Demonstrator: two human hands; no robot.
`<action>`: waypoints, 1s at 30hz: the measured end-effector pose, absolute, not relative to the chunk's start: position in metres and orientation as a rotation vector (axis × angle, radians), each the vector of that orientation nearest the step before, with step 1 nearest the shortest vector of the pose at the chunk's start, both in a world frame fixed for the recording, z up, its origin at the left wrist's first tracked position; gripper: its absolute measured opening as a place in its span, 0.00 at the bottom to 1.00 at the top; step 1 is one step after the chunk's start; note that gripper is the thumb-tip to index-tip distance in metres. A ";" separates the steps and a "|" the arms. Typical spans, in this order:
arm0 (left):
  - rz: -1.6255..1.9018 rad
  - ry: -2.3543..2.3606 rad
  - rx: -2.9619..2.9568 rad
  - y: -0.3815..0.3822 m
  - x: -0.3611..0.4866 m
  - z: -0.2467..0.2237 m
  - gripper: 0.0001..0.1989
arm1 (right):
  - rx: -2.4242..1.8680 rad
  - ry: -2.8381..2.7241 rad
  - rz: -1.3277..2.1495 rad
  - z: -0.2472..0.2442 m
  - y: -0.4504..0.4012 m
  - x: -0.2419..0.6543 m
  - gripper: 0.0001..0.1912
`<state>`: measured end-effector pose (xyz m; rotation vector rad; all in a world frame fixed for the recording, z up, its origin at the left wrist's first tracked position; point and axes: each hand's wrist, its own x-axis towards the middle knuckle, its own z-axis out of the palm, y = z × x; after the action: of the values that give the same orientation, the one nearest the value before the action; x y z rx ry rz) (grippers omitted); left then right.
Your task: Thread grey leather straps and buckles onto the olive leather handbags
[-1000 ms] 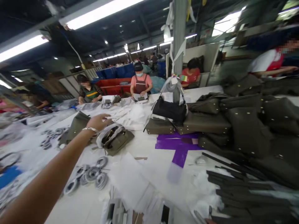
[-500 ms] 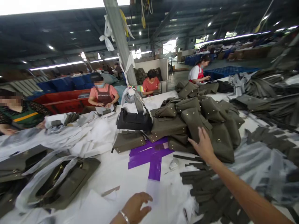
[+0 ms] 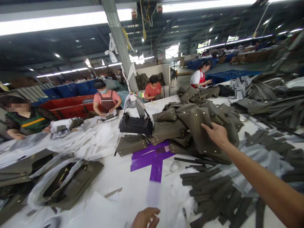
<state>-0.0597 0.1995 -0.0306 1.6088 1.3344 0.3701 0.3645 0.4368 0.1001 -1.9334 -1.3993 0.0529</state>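
My right hand point(image 3: 217, 134) is closed on the edge of an olive handbag point(image 3: 198, 129) with small gold-coloured studs. This bag is partly raised, tilted against a heap of similar olive bags point(image 3: 169, 129). Down at the bottom edge, my left hand point(image 3: 146, 218) hovers near the white tabletop, fingers loosely bent and apart, holding nothing; part of it is cut off by the frame. Purple tape point(image 3: 144, 163) lies on the table between the two hands. To the left of the heap stands a black handbag point(image 3: 136, 123).
Olive straps point(image 3: 211, 186) spread at the lower right. Olive bags with wrapped handles point(image 3: 73, 186) lie at the left, near white sheets point(image 3: 104, 133). Across the table, co-workers point(image 3: 106, 101) handle pieces. A slanted post point(image 3: 121, 47) rises behind the black bag.
My right hand has moved from open above the heap to a grip on one bag, whose edge has lifted. My left hand has sunk toward the bottom edge. The view has tilted up slightly.
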 end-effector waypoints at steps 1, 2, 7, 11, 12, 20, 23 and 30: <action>0.458 1.345 1.573 0.197 -0.052 -0.024 0.22 | -1.793 -1.330 0.142 0.108 0.414 0.362 0.27; 0.533 1.336 1.504 0.196 -0.043 -0.017 0.24 | -1.644 -1.257 0.267 0.115 0.391 0.359 0.26; 0.780 1.086 0.966 0.195 0.009 0.015 0.41 | -1.228 -0.969 0.854 0.092 0.271 0.329 0.22; 0.998 0.910 0.714 0.178 0.032 0.032 0.40 | -1.254 -1.007 1.123 0.023 0.182 0.287 0.23; 1.036 0.881 0.686 0.171 0.031 0.034 0.40 | -1.247 -1.026 1.196 0.007 0.162 0.277 0.24; 1.097 1.142 1.100 0.128 -0.009 0.034 0.30 | -1.159 -0.839 1.372 -0.047 0.070 0.275 0.22; 1.021 1.230 1.317 0.109 -0.007 0.021 0.21 | -1.293 -0.863 1.430 -0.061 0.055 0.295 0.24; 0.451 1.107 1.750 0.049 0.015 -0.017 0.16 | -1.802 -1.321 0.729 -0.063 0.026 0.315 0.33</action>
<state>0.0153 0.0488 -0.0167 1.7504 1.1066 0.4509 0.3150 0.0262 -0.0633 -1.8016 -1.3209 0.7291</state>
